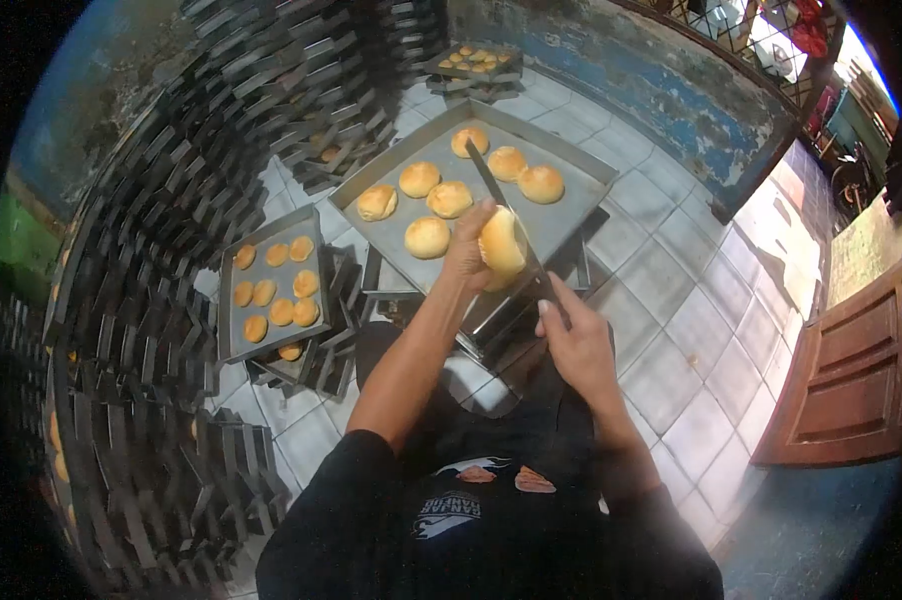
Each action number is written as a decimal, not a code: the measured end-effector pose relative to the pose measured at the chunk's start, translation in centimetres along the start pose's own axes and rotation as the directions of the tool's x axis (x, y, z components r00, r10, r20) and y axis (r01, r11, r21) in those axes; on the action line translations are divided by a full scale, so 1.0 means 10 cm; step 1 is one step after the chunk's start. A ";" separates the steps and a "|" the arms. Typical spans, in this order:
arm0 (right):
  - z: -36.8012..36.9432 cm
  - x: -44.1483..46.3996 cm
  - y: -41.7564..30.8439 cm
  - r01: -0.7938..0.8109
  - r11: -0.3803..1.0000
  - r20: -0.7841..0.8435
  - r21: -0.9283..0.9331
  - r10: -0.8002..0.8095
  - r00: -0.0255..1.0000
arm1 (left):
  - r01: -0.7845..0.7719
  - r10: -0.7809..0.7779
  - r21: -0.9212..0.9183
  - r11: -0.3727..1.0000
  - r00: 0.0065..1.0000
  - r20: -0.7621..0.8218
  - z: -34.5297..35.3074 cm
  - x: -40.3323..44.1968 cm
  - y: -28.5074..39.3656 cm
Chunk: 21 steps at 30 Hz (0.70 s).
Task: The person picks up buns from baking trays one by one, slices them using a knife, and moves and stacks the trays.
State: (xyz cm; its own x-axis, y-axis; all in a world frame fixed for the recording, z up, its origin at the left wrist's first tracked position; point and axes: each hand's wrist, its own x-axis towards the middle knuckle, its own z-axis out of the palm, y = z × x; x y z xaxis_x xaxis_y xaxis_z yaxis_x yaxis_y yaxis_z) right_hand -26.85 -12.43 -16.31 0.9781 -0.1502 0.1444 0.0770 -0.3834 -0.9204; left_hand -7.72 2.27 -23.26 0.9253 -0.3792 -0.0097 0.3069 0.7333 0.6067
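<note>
My left hand [467, 248] is closed around a round golden bread bun [502, 246], held up above the near corner of a large metal tray [376, 245]. In my right hand [577, 340] is the handle of a long knife [492, 182]. Its blade slants up and to the left, against the right side of the bun. How deep the blade sits in the bun I cannot tell. Several more buns lie on the tray, among them a bun [428, 237] nearest my left hand and a bun [541, 184] on the right.
A smaller tray [229, 335] of buns rests on stacked trays at the left. Tall stacks of dark metal trays [171, 230] fill the left side. Another tray of buns [474, 60] stands at the back. A wooden door [843, 375] is on the right of the tiled floor [661, 270].
</note>
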 end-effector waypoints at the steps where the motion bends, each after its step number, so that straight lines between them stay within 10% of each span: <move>1: 0.01 0.03 0.01 0.015 1.000 0.013 0.014 -0.015 1.000 | 0.016 -0.017 -0.088 0.996 1.000 -0.003 -0.01 0.02 0.04; 21: 0.03 -0.18 0.19 -0.011 0.999 0.062 0.032 0.009 0.998 | -0.028 0.036 0.088 0.996 0.996 -0.082 0.01 -0.04 0.25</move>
State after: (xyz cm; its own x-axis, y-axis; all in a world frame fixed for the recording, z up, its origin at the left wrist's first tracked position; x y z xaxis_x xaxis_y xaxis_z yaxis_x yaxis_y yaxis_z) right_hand -28.41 -12.64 -18.44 0.9889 -0.0963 0.1133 0.0726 -0.3525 -0.9330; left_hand -7.35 4.22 -21.67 0.9508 -0.3053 -0.0532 0.2597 0.6914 0.6741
